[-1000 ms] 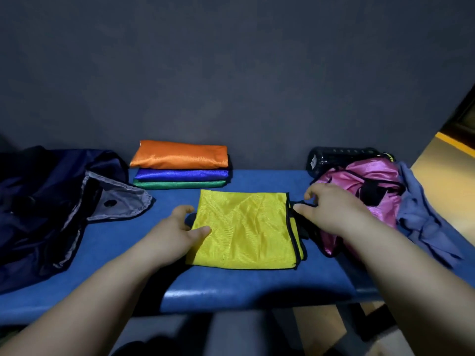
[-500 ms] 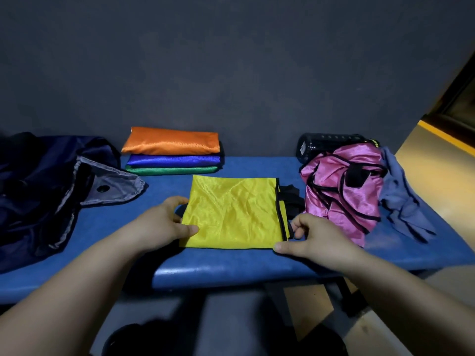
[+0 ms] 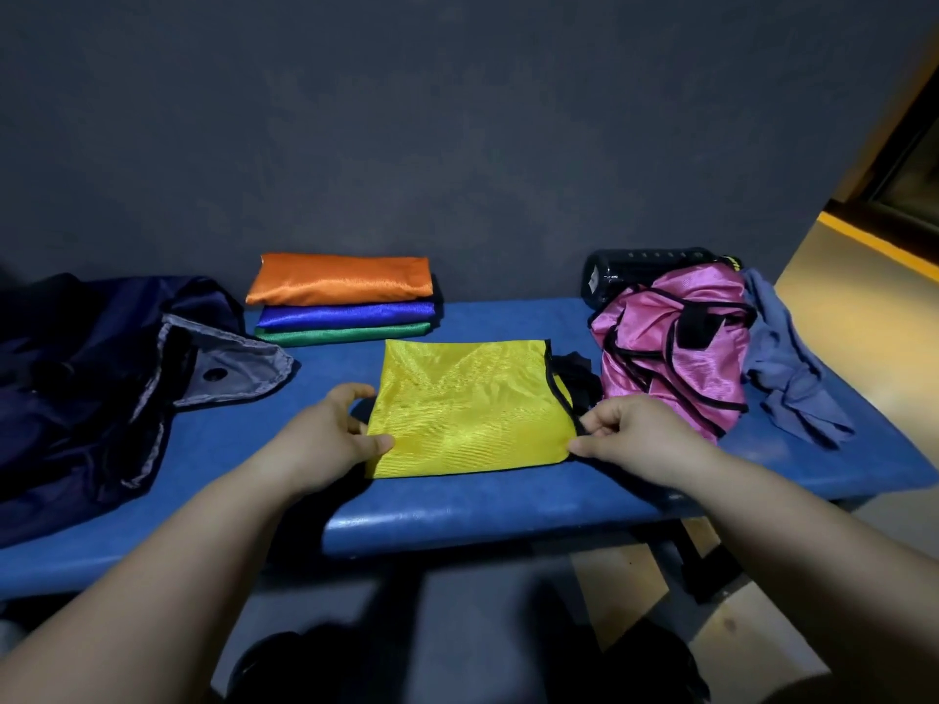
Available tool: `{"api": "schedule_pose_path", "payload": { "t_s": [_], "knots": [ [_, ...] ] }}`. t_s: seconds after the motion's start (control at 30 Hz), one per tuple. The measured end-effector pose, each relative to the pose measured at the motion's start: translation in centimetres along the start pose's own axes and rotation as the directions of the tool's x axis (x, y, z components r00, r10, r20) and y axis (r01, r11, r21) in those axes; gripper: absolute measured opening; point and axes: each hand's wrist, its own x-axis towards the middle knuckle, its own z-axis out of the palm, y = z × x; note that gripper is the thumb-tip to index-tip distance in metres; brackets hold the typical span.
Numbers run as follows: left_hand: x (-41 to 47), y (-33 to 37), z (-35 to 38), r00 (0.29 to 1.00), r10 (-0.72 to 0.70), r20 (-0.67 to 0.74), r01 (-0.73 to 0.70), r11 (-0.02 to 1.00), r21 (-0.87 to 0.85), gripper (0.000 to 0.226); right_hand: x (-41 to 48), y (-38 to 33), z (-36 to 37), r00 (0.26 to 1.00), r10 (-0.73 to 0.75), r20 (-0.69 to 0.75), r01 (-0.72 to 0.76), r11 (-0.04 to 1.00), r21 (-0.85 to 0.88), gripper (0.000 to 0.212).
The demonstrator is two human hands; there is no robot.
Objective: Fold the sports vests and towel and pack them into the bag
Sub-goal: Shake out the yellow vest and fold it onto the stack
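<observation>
The folded yellow vest [image 3: 467, 409] lies flat mid-bench, towards the near edge of the blue bench [image 3: 508, 515]. Your left hand [image 3: 325, 439] grips its left edge, thumb on top. Your right hand [image 3: 635, 439] pinches its near right corner. Far left of it is a stack of the orange vest [image 3: 340, 279], blue vest [image 3: 345, 315] and green vest [image 3: 345, 333]. To the right are the crumpled pink vest [image 3: 670, 343] and the towel [image 3: 782, 368]. At the left end lies the navy bag [image 3: 76, 388].

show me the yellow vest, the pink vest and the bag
yellow vest [image 3: 467, 409], head view, middle of the folded cloth
pink vest [image 3: 635, 322], head view, upper left of the crumpled heap
bag [image 3: 66, 398], head view, its dark navy body
</observation>
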Motion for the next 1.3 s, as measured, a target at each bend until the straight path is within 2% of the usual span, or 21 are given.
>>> {"api": "schedule_pose_path", "payload": {
  "t_s": [0.13,0.27,0.33,0.4,0.47,0.53,0.57,0.63,0.7,0.77,0.87,0.93,1.0,1.1,1.17,1.23,1.3],
  "knots": [
    [0.0,0.2,0.0,1.0,0.005,0.019,-0.006,0.999,0.042,0.066,0.4,0.1,-1.3,1.0,-0.012,-0.018,0.011,0.998,-0.054,0.045],
    [0.0,0.5,-0.3,0.998,-0.012,0.064,0.006,0.995,0.104,0.073,0.5,-0.2,-1.4,0.993,0.087,0.076,-0.076,0.987,-0.139,0.036],
    [-0.1,0.5,-0.5,0.995,-0.025,0.1,0.013,0.994,0.113,0.077,0.3,-0.9,-1.9,0.991,0.125,0.046,-0.118,0.984,-0.132,0.022],
    [-0.3,0.7,-0.7,0.993,-0.041,0.106,0.03,0.994,0.101,0.08,0.4,-1.8,-2.3,0.993,0.113,-0.036,-0.116,0.988,-0.102,0.024],
    [-0.2,0.9,-0.3,1.0,0.008,-0.015,-0.006,0.988,0.155,0.081,0.5,-2.7,-2.1,0.984,0.025,-0.175,-0.043,0.994,-0.1,0.026],
    [0.2,1.5,0.7,0.965,0.15,-0.214,-0.095,0.964,0.247,0.07,0.7,-3.6,-0.9,0.953,-0.153,-0.263,0.092,0.968,-0.231,0.031],
    [0.4,2.0,1.3,0.934,0.247,-0.259,-0.176,0.947,0.27,0.063,0.9,-4.1,-0.1,0.939,-0.247,-0.24,0.163,0.932,-0.324,0.036],
    [0.8,2.9,2.5,0.895,0.401,-0.193,-0.332,0.89,0.312,0.061,1.2,-4.8,1.9,0.935,-0.337,-0.109,0.255,0.855,-0.452,0.047],
    [1.4,3.0,3.9,0.889,0.458,-0.018,-0.415,0.819,0.396,0.08,1.8,-4.7,3.4,0.951,-0.308,0.03,0.27,0.779,-0.566,0.056],
    [2.1,2.3,4.8,0.91,0.396,0.124,-0.4,0.758,0.515,0.078,2.3,-4.0,4.1,0.975,-0.185,0.123,0.221,0.738,-0.638,0.07],
    [2.5,1.7,5.3,0.94,0.298,0.166,-0.338,0.75,0.568,0.07,2.5,-2.8,3.9,0.987,-0.047,0.156,0.138,0.75,-0.647,0.104],
    [2.5,1.7,5.4,0.95,0.278,0.141,-0.307,0.753,0.583,0.066,2.4,-2.4,3.6,0.99,-0.007,0.143,0.1,0.752,-0.652,0.112],
    [2.5,1.6,5.5,0.959,0.258,0.12,-0.278,0.762,0.585,0.068,2.3,-2.3,3.2,0.99,0.048,0.133,0.052,0.755,-0.653,0.11],
    [2.5,1.6,5.6,0.96,0.259,0.107,-0.271,0.759,0.592,0.098,2.6,-2.0,2.7,0.988,0.118,0.098,-0.018,0.722,-0.692,0.095],
    [2.5,1.5,5.6,0.961,0.256,0.103,-0.266,0.761,0.591,0.104,2.8,-2.0,2.4,0.985,0.158,0.063,-0.064,0.688,-0.723,0.092],
    [2.6,1.4,5.7,0.959,0.268,0.095,-0.272,0.764,0.585,0.106,2.9,-2.1,2.2,0.99,0.144,-0.001,-0.098,0.665,-0.741,0.088],
    [2.6,1.4,5.8,0.956,0.274,0.104,-0.281,0.758,0.588,0.122,3.2,-2.5,2.3,0.997,0.042,-0.062,-0.074,0.66,-0.747,0.082]
  ]
}}
